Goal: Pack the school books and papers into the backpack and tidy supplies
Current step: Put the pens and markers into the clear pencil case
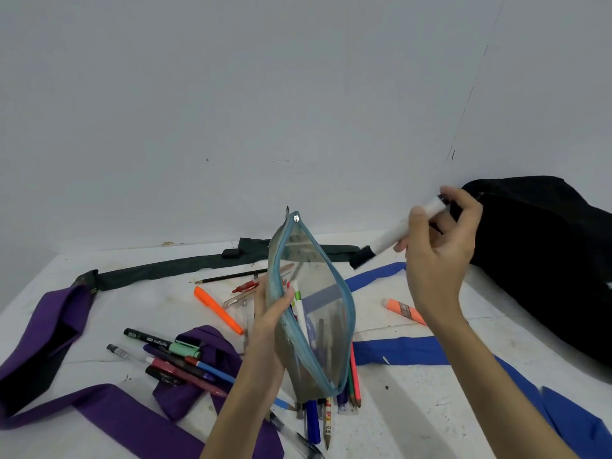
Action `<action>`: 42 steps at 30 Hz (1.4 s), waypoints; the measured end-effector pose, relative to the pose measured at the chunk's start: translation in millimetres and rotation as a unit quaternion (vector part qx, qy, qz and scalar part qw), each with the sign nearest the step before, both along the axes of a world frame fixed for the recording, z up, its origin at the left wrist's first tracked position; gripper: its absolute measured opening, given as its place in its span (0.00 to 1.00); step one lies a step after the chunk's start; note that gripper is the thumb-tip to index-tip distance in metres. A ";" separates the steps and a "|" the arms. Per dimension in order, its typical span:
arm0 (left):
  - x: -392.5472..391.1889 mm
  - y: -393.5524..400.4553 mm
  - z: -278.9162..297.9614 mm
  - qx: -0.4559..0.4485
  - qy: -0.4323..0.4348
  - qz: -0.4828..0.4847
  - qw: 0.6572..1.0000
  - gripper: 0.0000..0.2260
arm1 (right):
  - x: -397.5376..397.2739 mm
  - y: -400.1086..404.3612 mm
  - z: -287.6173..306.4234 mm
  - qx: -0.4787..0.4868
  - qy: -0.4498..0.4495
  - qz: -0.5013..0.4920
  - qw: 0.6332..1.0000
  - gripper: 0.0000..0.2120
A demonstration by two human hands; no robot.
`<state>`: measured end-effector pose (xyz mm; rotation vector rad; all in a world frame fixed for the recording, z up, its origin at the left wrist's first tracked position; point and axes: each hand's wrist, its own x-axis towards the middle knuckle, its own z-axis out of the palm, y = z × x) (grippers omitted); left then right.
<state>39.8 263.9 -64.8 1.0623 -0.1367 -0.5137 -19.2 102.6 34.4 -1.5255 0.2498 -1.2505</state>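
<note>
My left hand (270, 314) grips the near rim of a clear pencil pouch (326, 326) with a blue-grey zipper and holds it upright with its mouth gaping. Several pens stand inside it. My right hand (437, 253) is raised to the right of the pouch, above the table, and holds a white marker with a black cap (389, 238) pointing down-left toward the pouch mouth. A black backpack (543, 260) lies at the far right against the wall.
Loose pens and markers (172, 356) lie at the left on a purple strap (109, 412). An orange highlighter (218, 309), a pencil (231, 277), an orange glue tube (404, 311), a blue strap (430, 351) and a dark green strap (159, 270) spread over the white table.
</note>
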 end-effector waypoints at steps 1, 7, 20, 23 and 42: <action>-0.5 -1.4 -0.4 -0.004 0.007 0.002 1.000 0.41 | -1.2 7.1 5.7 -0.018 -0.016 0.011 1.000 0.12; -2.4 -4.1 -5.2 0.006 0.000 -0.010 1.000 0.33 | 2.6 35.1 -13.5 -0.233 0.193 0.148 0.941 0.12; 3.0 -1.1 -9.9 0.011 0.033 -0.023 0.999 0.48 | 19.1 -50.1 -52.5 -0.209 0.415 -0.023 0.885 0.05; 1.8 -1.3 -8.7 0.020 0.029 -0.009 0.999 0.49 | 21.2 -80.3 -88.7 -0.288 0.593 -0.027 0.752 0.13; -1.2 1.3 3.8 -0.028 0.023 0.022 0.999 0.42 | 6.5 4.9 16.7 -0.065 0.052 0.091 0.992 0.14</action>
